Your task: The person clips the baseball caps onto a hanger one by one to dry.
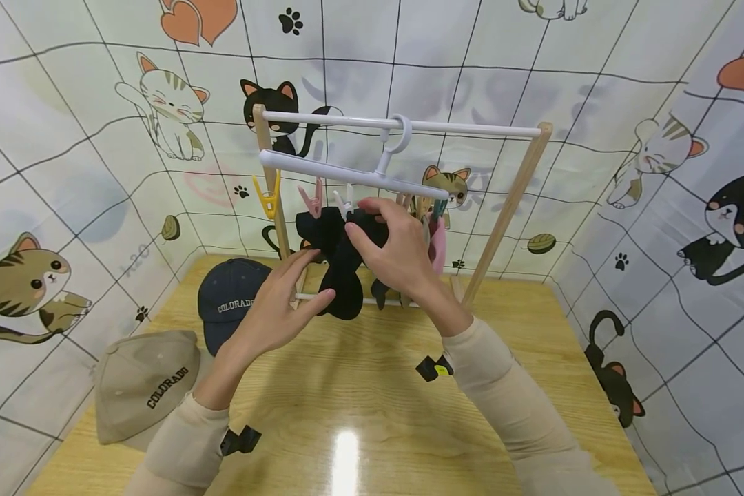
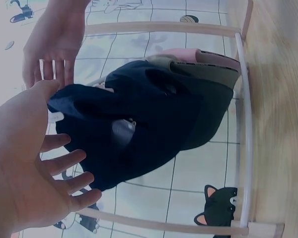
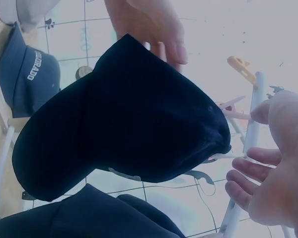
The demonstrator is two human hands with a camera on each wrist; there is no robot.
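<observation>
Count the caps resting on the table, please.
2: a navy cap left of the drying rack, and a beige cap nearer the front left. Others could be hidden.

Person, L/S beige top, bare L hand (image 1: pixel 279 303) & R hand (image 1: pixel 399 251).
L sleeve (image 1: pixel 176 451) & R sleeve (image 1: pixel 521 406): plain lt. beige fabric, soft creases, ending approx. at wrists; sm. angular blk piece (image 1: pixel 243 439) by L wrist, similar blk unit (image 1: pixel 426 368) by R wrist w/ yel.-grn mark (image 1: pixel 441 370).
</observation>
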